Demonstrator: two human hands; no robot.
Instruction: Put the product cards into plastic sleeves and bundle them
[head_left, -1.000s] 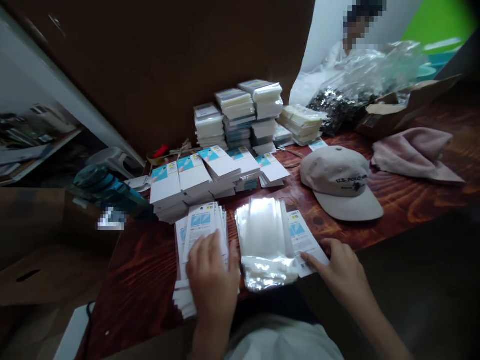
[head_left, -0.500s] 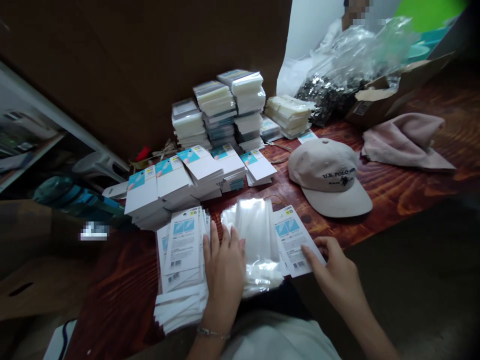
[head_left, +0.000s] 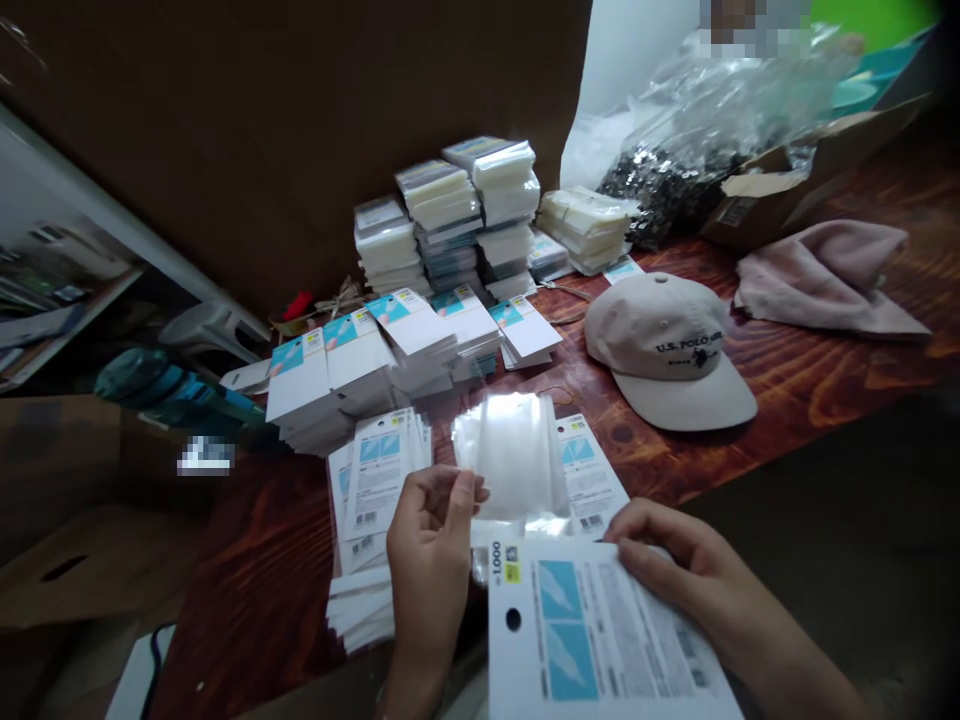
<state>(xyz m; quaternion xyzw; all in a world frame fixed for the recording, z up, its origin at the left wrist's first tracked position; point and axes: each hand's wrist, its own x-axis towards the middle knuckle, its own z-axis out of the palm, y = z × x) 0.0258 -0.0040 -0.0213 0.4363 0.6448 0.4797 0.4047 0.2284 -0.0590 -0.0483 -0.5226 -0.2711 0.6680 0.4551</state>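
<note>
My right hand grips a printed white card by its edge, close to me and turned sideways; the card has blue pictures and a hanging hole. The fingers of my left hand are curled in a pinch at the left edge of the pile of clear plastic bags, on a clear bag whose outline is hard to make out. Left of the pile lies a spread stack of printed cards, partly behind my left hand. Another card lies at the pile's right side, partly hidden by my right hand.
Stacks of blue-topped cards stand behind, with taller packed stacks farther back. A beige cap, a pink cloth and an open carton occupy the right. A teal bottle is at the left.
My right hand has lifted a card from beside the bags and brought it toward me, turned sideways. My left hand has gone from lying flat to a pinch.
</note>
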